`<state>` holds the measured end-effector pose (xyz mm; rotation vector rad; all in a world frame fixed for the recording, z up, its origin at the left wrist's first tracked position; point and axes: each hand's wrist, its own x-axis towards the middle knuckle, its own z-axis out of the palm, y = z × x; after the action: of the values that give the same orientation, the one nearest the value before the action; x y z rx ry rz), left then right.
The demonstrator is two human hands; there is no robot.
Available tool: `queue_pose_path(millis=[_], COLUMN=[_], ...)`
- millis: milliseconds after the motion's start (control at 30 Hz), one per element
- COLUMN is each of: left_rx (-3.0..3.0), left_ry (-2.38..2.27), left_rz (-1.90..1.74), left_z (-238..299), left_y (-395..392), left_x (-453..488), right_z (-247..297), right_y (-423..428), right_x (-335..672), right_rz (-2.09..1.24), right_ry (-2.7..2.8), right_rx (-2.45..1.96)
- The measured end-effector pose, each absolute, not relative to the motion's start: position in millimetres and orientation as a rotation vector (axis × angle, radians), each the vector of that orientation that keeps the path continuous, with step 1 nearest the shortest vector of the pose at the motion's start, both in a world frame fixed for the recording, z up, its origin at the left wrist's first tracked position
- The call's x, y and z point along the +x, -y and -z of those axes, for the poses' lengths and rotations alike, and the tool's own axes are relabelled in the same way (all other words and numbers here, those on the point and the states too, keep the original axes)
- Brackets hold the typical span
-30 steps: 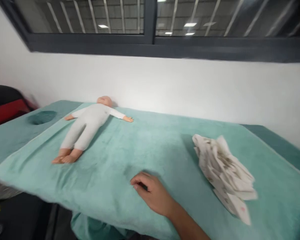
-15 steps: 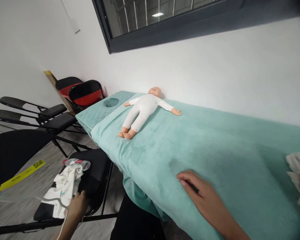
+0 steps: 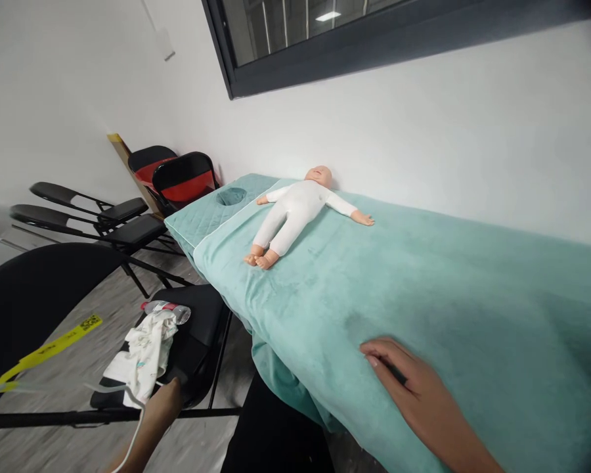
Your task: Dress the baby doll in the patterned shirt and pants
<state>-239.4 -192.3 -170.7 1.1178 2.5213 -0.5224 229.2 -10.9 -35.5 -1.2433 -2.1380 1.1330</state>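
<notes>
My right hand (image 3: pixel 416 391) lies flat on the teal blanket (image 3: pixel 448 289) near the bed's front edge, fingers stretched out, with only a dark shadow under them. My left hand (image 3: pixel 161 406) hangs low beside a black folding chair (image 3: pixel 201 328), just below a crumpled white patterned cloth (image 3: pixel 145 351) on the seat. Its fingers are hidden. A baby doll (image 3: pixel 295 209) in a white suit lies on its back at the far end of the bed, arms spread.
A plastic bottle (image 3: pixel 168 307) lies on the chair seat behind the cloth. More black and red folding chairs (image 3: pixel 128 217) stand along the left wall. A yellow tape strip (image 3: pixel 49 347) and a thin white cable (image 3: pixel 131 397) cross the lower left.
The view has swung left, so the pile of white cloths on the right is gone from sight. My left hand has come into view by the chair. My right hand stays on the blanket.
</notes>
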Motion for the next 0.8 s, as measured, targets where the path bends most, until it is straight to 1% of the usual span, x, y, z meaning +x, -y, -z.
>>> queue_pose_path(millis=[133, 467, 633, 800], left_rx=[1.131, 1.134, 1.206, 1.102], left_ry=[-2.473, -2.583, -2.613, -2.751], left_rz=[0.546, 0.600, 0.498, 0.187], left_z=[176, 172, 184, 204], left_y=[191, 163, 153, 153], left_x=[-230, -219, -218, -240], right_z=[39, 41, 44, 49], right_y=[11, 9, 9, 8], right_x=[231, 230, 231, 233], right_rz=[-1.096, -1.061, -1.066, -1.054], right_ry=[2.146, 2.159, 2.147, 2.153], right_rx=[-1.252, -1.281, -1.300, -1.296])
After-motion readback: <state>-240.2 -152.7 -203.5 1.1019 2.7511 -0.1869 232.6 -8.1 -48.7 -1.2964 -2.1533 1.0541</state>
